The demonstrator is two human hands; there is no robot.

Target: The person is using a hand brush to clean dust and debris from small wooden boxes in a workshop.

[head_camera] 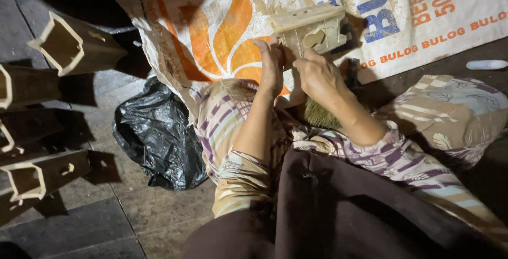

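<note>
Reaching forward, both forearms angle inward over the lap and meet at a pale wooden box piece (312,28), which sits tipped on the printed woven sack (211,20). Left hand (271,65): fingers straight and pressed together, edge-on against the piece's lower left corner. Right hand (317,73): knuckles up, fingers curled under at the piece's lower edge; exact grip hidden, can't tell. Bristly brush (320,115) lies under the right wrist. Black plastic bag (159,137) at left, open-ended wooden boxes (63,44) beyond it.
</note>
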